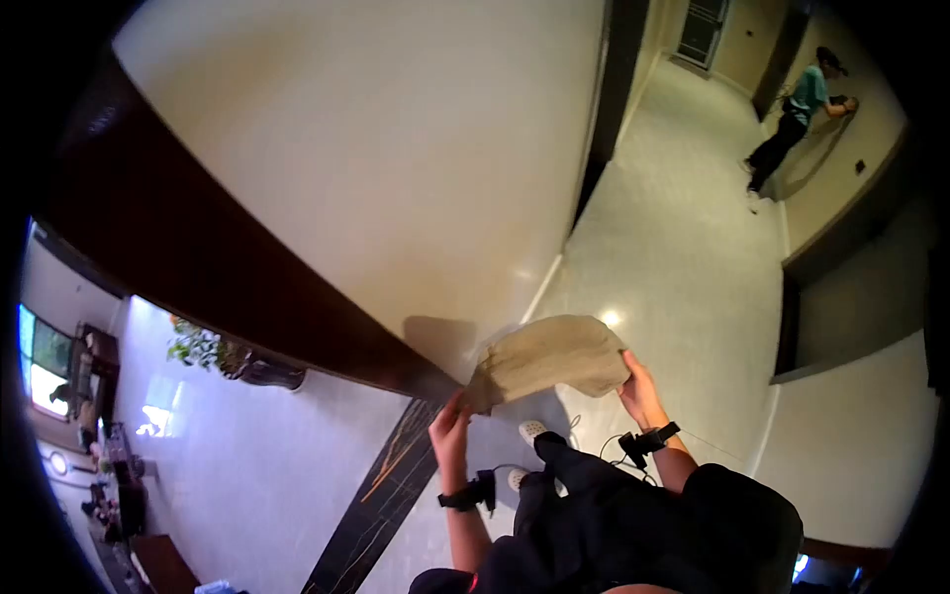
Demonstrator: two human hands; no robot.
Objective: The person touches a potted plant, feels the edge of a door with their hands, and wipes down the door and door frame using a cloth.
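Observation:
A greyish-brown cloth point(554, 354), seemingly folded, stretches between my two hands in front of my body. My left hand point(451, 428) pinches its lower left corner, close to the edge of the dark wooden door frame point(327, 317). At the cloth's right end, my right hand point(641, 392) grips the edge with the fingers partly hidden behind it. The cloth's middle bows upward between the hands. Each wrist wears a black strap with a small device and a cable.
A pale wall point(396, 148) rises ahead. Along the corridor to the right, another person point(800, 114) leans with hands against the wall. A dark stone threshold point(381, 485) crosses the floor at left, near a potted plant point(213, 351). A dark doorway point(861, 287) lies right.

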